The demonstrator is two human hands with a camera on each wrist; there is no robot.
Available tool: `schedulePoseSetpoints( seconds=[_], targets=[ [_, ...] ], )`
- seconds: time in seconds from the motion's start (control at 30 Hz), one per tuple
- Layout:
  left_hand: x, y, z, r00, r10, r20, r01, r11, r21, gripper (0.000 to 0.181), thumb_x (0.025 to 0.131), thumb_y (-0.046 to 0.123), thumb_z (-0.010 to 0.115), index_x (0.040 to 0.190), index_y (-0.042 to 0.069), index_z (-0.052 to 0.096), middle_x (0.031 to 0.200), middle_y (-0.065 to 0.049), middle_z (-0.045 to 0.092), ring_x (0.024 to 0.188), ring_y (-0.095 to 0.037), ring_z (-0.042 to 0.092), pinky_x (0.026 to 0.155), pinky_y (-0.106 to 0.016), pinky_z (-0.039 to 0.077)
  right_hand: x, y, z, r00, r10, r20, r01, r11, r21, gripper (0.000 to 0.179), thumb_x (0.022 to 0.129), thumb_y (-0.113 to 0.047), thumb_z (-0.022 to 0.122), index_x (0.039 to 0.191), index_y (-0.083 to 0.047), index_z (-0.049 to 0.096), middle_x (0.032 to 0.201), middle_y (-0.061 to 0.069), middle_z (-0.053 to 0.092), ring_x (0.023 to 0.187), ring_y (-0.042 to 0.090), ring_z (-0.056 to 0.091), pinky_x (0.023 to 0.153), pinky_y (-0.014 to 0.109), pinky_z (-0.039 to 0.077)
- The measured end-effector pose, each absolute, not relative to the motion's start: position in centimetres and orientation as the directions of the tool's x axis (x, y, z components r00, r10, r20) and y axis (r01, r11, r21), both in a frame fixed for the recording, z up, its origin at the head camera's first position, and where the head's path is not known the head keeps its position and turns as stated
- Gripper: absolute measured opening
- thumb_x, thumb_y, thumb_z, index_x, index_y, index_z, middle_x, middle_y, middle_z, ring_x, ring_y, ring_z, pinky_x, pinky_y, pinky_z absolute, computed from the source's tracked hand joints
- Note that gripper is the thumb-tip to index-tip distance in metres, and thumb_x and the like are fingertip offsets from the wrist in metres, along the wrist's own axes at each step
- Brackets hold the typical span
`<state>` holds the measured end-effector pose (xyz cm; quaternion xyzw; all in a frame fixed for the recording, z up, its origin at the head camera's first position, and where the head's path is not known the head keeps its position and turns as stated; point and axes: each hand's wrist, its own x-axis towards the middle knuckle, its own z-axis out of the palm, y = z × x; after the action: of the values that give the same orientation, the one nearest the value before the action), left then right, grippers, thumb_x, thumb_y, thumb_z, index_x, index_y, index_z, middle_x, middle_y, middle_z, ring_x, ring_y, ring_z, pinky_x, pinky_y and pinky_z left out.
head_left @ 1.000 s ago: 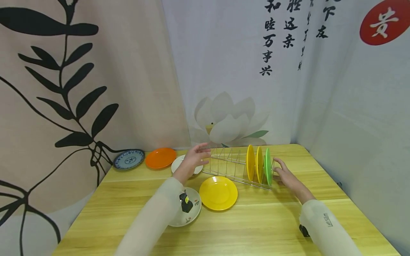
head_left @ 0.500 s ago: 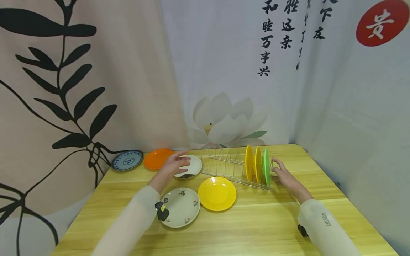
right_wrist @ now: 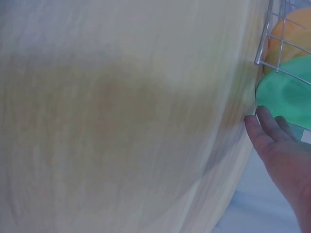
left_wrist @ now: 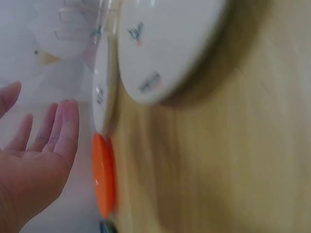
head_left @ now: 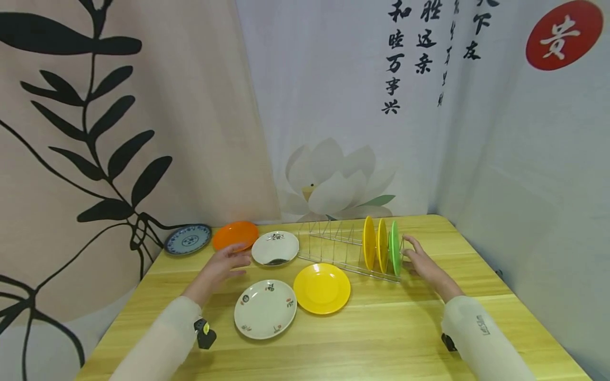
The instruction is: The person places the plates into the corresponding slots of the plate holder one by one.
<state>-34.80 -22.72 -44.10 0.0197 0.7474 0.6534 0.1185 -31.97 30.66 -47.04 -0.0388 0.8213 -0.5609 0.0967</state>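
Note:
My left hand [head_left: 223, 269] holds nothing, its fingers spread loosely above the table near the orange plate [head_left: 235, 234] and the small white plate [head_left: 275, 246]. In the left wrist view that hand [left_wrist: 39, 162] shows palm and fingers with nothing in them. At the far end of the wire dish rack [head_left: 355, 270], my right hand [head_left: 424, 264] has its fingertips right at the end wires. Its fingers look fairly straight beside the green plate [right_wrist: 286, 92] in the right wrist view. The green plate stands upright in the rack beside two upright yellow plates [head_left: 369, 243].
A yellow plate [head_left: 322, 289] lies flat in front of the rack, with a larger white flower-patterned plate [head_left: 265, 309] at its left. A blue-and-white plate [head_left: 188, 239] lies at the table's back left corner. Printed curtains [head_left: 200, 132] hang behind the table [head_left: 381, 338].
My left hand has moved left and toward me, from beside the rack's left end to near the orange plate, uncovering both white plates. The right hand has stayed at the rack.

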Motion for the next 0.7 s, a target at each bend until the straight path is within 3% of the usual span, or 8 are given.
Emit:
schedulePoseSetpoints(
  seconds=[0.2,0.43,0.7],
  targets=[
    [-33.5,-25.8,-45.5,-0.964,0.182,-0.194,-0.159,0.192,0.969,0.064,0.099,0.012,0.06,0.152,-0.003,0.027,0.145,-0.031,0.041,0.121,-0.036,0.054,0.106,-0.054,0.042,-31.9,30.4,-47.0,-0.979,-0.167,-0.115,0.049,0.359,-0.932,0.066,0.107,-0.039,0.029,0.158,-0.018,-0.008,0.158,0.033,-0.001,0.138,0.056,0.023,0.111,0.069,0.02],
    [-31.5,-28.2,-46.8,-0.958,0.176,-0.228,-0.183,0.242,0.953,0.067,0.097,0.016,0.065,0.15,-0.005,0.031,0.143,-0.031,0.044,0.114,-0.033,0.059,0.098,-0.05,0.05,-31.9,30.4,-47.1,-0.98,-0.158,-0.118,0.054,0.363,-0.93,0.066,0.107,-0.039,0.029,0.158,-0.018,-0.007,0.157,0.036,0.003,0.137,0.056,0.025,0.11,0.069,0.023],
    [-29.8,-29.3,-48.1,-0.939,0.222,-0.262,-0.204,0.252,0.946,0.068,0.096,0.017,0.066,0.149,-0.007,0.031,0.134,-0.027,0.054,0.11,-0.03,0.062,0.093,-0.046,0.054,-31.9,30.5,-47.0,-0.981,-0.15,-0.121,0.059,0.36,-0.931,0.066,0.107,-0.037,0.029,0.158,-0.017,-0.007,0.157,0.035,0.002,0.137,0.057,0.025,0.111,0.068,0.022]
  ],
)
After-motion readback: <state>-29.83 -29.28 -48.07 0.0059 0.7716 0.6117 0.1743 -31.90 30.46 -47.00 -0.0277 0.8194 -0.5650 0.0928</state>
